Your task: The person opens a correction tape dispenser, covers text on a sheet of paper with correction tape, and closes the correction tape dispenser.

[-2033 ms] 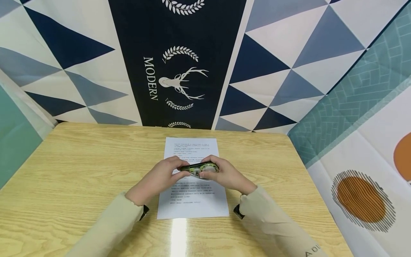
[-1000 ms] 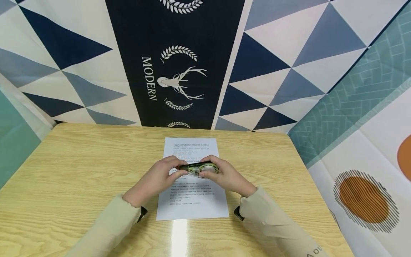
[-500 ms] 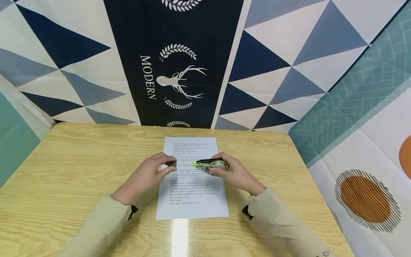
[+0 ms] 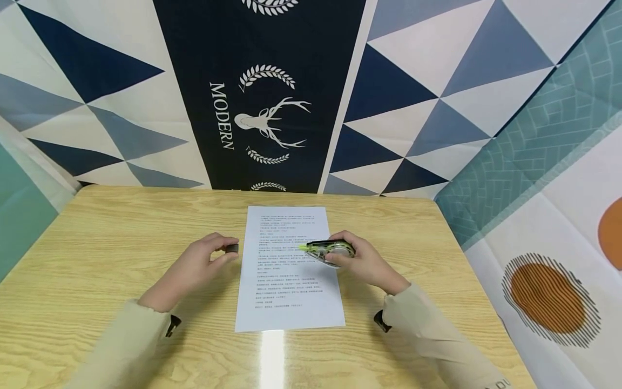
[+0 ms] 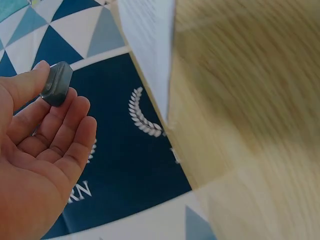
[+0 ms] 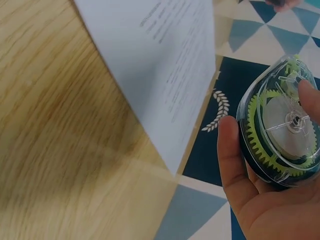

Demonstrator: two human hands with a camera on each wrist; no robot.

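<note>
My right hand (image 4: pixel 362 262) holds a correction tape dispenser (image 4: pixel 331 249) above the right part of a printed sheet of paper (image 4: pixel 291 319). The dispenser has a clear case with green gears, and its green tip points left. In the right wrist view the dispenser's clear body (image 6: pixel 282 122) sits between thumb and fingers. My left hand (image 4: pixel 196 267) pinches a small dark grey cap (image 4: pixel 231 248) left of the paper. Seen from the left wrist, the cap (image 5: pixel 57 84) lies between thumb and index finger, with the other fingers loosely bent.
The paper lies on a wooden table (image 4: pixel 121 243). A patterned cloth (image 4: pixel 272 108) with a deer print hangs behind the table's far edge. A white cloth with orange circles (image 4: pixel 546 294) hangs on the right.
The dark cap has come off the dispenser's tip, showing the green tip. My left hand has moved left with the cap; my right hand has shifted slightly right with the dispenser.
</note>
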